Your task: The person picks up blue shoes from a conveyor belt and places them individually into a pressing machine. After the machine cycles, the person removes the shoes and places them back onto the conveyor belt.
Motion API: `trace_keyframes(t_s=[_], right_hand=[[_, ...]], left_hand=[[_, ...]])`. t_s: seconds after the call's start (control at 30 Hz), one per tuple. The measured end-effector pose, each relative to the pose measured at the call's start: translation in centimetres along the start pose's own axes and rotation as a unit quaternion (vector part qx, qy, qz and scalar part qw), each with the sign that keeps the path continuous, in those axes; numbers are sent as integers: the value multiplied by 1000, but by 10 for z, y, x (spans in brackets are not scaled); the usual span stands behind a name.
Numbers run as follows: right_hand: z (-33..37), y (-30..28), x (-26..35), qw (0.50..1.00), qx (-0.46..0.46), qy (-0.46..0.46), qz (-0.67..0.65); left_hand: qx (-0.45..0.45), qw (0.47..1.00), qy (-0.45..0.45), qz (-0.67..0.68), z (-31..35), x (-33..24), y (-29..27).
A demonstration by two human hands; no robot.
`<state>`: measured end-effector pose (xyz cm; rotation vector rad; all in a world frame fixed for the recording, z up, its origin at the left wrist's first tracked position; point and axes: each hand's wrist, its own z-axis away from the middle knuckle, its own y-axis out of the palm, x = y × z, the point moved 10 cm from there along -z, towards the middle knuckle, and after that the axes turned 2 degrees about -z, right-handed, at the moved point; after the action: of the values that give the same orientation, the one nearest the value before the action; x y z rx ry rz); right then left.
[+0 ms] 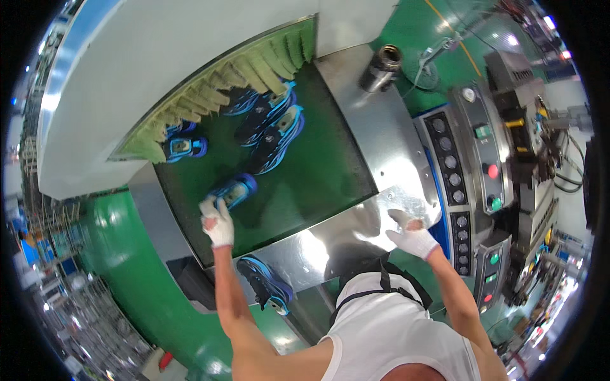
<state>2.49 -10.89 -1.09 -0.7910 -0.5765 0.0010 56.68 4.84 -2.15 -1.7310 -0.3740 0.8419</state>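
My left hand (216, 221), in a white work glove, is closed on the near end of a blue and black sports shoe (236, 192) over the green conveyor belt (318, 165). The shoe looks slightly blurred. My right hand (412, 233), gloved alike with bare skin showing at an opening, hovers by the metal front ledge (356, 232) with its fingers apart and nothing in them. Farther up the belt lie several matching shoes (279, 141), some partly under the curtain. Another dark blue shoe (264, 282) rests on the ledge beside my left forearm.
A yellow-green strip curtain (216, 95) hangs across the opening of a large white machine (121, 95). An open steel flask (385, 63) stands on the far right metal surface. Control panels (486, 159) with buttons and round dials (448, 159) line the right side.
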Motion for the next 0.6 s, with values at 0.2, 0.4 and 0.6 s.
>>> trace_keyframes(t_s=[0.2,0.4,0.6], right_hand=[[-11,3,142,975,-50,-169,132],[70,-83,9,966,-234,-101,-48],[292,-153,-124,851,-307,168,-391]], left_hand=[[161,935,250,194,127,-251,10],[277,787,404,375,202,-488,-13],[320,585,624,408,314,-695,-106]])
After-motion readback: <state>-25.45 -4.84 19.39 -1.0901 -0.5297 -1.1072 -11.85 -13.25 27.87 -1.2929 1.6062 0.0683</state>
